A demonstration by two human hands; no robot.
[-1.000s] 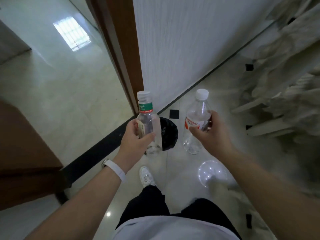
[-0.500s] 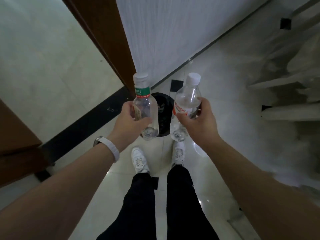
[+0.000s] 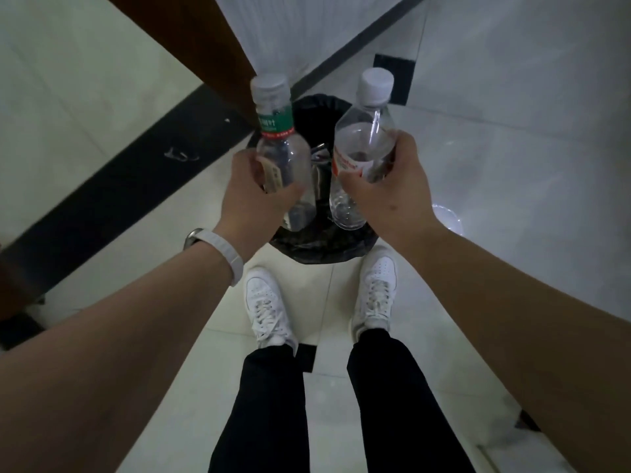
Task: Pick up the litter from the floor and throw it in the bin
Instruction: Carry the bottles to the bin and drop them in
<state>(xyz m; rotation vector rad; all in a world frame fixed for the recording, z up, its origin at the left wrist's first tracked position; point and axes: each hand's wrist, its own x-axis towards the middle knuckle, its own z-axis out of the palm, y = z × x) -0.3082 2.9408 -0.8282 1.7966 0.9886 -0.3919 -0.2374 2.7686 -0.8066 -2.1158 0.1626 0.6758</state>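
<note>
Above the black-lined bin (image 3: 321, 249), both arms extend: left hand (image 3: 254, 199) grips the green-labelled clear bottle (image 3: 281, 155), right hand (image 3: 392, 189) grips the red-labelled clear bottle (image 3: 362, 145), both upright.

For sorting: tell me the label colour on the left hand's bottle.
The label is green with a red lower band; head view.

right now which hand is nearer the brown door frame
Left. The left hand, gripping the green-label bottle, is over the side of the bin next to the brown door frame; the right hand, gripping the red-label bottle, is across the bin, farther away.
</note>
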